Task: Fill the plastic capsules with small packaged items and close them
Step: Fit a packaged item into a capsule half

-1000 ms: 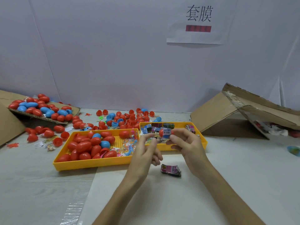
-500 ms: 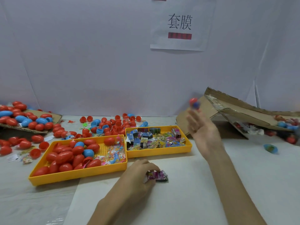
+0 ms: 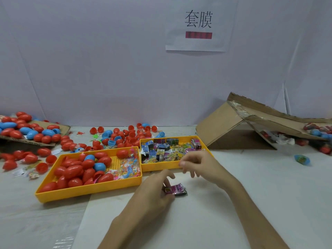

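Note:
My left hand point(image 3: 158, 189) pinches a small pink and black packet point(image 3: 177, 189) that lies on the white table. Just above it hovers my right hand point(image 3: 199, 166), holding nothing, its fingers loosely bent over the front rim of the small yellow tray point(image 3: 161, 167). That tray is full of small packaged items point(image 3: 165, 150). The large yellow tray point(image 3: 86, 192) to the left holds red and blue capsules point(image 3: 79, 169) and colourful little toys point(image 3: 127, 168).
Loose red and blue capsule halves point(image 3: 125, 135) lie behind the trays. A cardboard sheet point(image 3: 59, 130) at far left carries more capsules. A tipped cardboard box point(image 3: 233, 126) at right holds filled capsules, and one blue capsule point(image 3: 302, 159) lies on the table.
My right hand tossed the closed capsule toward the cardboard box and came back over the small tray. My left hand dropped to the table and took hold of the packet.

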Tool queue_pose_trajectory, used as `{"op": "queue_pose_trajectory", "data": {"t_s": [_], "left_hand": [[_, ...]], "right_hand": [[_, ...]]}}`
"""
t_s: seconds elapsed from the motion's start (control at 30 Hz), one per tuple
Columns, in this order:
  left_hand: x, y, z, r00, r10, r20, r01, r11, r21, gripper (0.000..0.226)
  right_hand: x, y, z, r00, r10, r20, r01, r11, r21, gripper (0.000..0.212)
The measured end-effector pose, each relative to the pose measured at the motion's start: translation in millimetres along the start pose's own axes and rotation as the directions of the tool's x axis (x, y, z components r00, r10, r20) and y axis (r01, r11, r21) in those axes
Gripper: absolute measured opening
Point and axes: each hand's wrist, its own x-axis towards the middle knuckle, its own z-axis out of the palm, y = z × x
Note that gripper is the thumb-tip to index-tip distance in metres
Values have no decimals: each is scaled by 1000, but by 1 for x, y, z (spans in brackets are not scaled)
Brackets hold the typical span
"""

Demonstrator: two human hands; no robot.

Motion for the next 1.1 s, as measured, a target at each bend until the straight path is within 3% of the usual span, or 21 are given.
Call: {"op": "queue_pose_trajectory", "data": {"t_s": [0.07,0.17,0.77,1.03,1.1], "left_hand": [[0,-1,1,1000,-11,-22,11,1000,-14,44],[1,-3,1,999,-34,-42,33,999,-38,46],[1,-1,-1,998,-54,-43,51,997,-63,41],[0,1,-1,996,-74,-46,69,993,-99,41],[1,0,-1,996,-78,-40,74,993,-97,43]], "right_hand": [[-2,1,9,990,47,133,-29,991,-134,10],[-3,3,18,981,104,166,-64,971,-230,10],[-2,5,11,957,166,237,-149,985,-86,10],[-1,5,8,981,94,169,-80,993,-91,19],[0,8,5,993,82,90,-74,993,-93,25]]}}
